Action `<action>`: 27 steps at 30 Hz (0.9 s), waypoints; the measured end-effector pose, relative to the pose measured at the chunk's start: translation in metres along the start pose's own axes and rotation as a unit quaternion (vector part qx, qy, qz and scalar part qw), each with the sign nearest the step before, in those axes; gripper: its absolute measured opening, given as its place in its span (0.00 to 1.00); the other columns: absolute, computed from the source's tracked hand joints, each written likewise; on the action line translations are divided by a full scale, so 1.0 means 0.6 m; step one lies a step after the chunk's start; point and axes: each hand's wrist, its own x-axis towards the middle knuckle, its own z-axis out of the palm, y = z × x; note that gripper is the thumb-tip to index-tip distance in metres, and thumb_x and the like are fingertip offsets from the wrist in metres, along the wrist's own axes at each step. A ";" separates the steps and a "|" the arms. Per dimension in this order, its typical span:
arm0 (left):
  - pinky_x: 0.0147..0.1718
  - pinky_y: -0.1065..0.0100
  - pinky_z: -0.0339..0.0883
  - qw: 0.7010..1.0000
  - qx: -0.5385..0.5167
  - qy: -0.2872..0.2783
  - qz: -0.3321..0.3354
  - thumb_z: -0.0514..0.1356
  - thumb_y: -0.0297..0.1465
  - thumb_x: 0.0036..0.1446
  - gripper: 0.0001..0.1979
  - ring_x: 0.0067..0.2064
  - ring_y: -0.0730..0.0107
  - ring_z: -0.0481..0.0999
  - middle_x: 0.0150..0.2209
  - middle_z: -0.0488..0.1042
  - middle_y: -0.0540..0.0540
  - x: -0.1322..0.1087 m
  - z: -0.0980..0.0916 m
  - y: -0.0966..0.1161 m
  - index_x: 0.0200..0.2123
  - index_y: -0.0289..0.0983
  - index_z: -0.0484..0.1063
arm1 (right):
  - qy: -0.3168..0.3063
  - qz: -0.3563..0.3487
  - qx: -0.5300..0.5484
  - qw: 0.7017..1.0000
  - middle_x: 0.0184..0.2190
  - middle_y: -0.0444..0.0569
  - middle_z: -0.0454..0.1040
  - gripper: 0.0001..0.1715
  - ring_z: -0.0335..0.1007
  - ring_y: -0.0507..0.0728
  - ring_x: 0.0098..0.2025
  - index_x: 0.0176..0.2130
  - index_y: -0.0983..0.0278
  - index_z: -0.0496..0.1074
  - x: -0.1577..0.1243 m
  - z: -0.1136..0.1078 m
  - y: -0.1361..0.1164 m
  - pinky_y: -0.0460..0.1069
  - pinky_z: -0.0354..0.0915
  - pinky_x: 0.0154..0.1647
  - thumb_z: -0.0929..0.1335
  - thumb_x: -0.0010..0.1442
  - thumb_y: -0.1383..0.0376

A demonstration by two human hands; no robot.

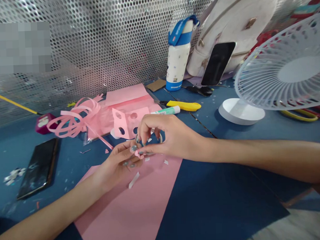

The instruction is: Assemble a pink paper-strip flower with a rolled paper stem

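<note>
My left hand (121, 158), palm up, pinches a small pink paper piece (139, 155) between its fingertips. From the right, my right hand (173, 135) meets it, with thumb and a finger closed at the same pink piece. A pale ring-shaped edge (161, 137) shows around my right fingers; what it belongs to is partly hidden. Both hands are over the top of a large pink paper sheet (127, 213), where small white scraps (134, 180) lie. Just behind them is a folded pink paper with round holes (120, 123).
Behind lie curled pink paper strips (80, 118), a glue stick (167, 111) and a yellow utility knife (184, 106). A white bottle (179, 59) and a leaning phone (218, 64) stand farther back. A fan (292, 68) occupies the right; another phone (38, 167) lies left.
</note>
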 end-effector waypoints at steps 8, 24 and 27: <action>0.27 0.75 0.59 0.998 0.058 -0.016 0.006 0.73 0.34 0.51 0.12 0.24 0.80 0.51 0.22 0.61 0.54 -0.002 0.003 0.002 0.26 0.33 0.76 | -0.091 -0.006 -0.071 0.993 0.32 0.41 0.77 0.05 0.71 0.50 0.35 0.32 0.61 0.76 0.004 -0.018 -0.016 0.46 0.61 0.33 0.74 0.59 0.69; 0.27 0.75 0.58 0.998 0.056 -0.027 -0.004 0.75 0.34 0.48 0.16 0.24 0.81 0.57 0.23 0.69 0.49 0.002 0.004 0.002 0.23 0.32 0.72 | -0.195 0.142 0.225 0.944 0.30 0.43 0.76 0.05 0.68 0.49 0.32 0.34 0.66 0.76 0.014 -0.015 0.028 0.44 0.65 0.32 0.73 0.60 0.65; 0.26 0.76 0.56 0.998 0.049 -0.035 0.001 0.73 0.34 0.49 0.16 0.24 0.81 0.54 0.23 0.69 0.50 0.002 0.001 0.001 0.24 0.32 0.71 | -0.196 0.139 0.222 0.945 0.31 0.44 0.75 0.09 0.67 0.49 0.32 0.35 0.66 0.76 0.015 -0.016 0.034 0.45 0.64 0.32 0.73 0.60 0.62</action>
